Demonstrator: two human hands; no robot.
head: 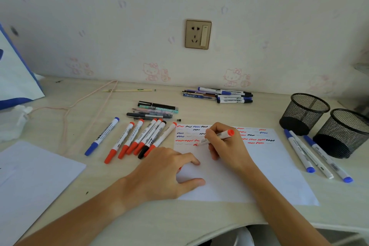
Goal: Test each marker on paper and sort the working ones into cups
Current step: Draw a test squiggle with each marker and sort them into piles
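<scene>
My right hand (226, 149) grips a red marker (223, 135), uncapped, with its tip on the white test paper (269, 168) at the end of a row of red squiggles. My left hand (159, 171) rests on the paper's left edge, fingers curled; a bit of red, seemingly the cap (179, 168), shows under them. Several red markers plus a black and a blue one (139, 139) lie in a row left of the paper. Two black mesh cups (305, 114) (343, 134) stand at the right; I cannot see into them.
Three blue-capped markers (311, 154) lie between the paper and the cups. A pile of blue markers and pens (223, 95) sits near the wall, and several pens (153, 111) lie mid-desk. A second sheet (30, 175), a bag (14, 78) and a pink cord (79, 106) are at the left.
</scene>
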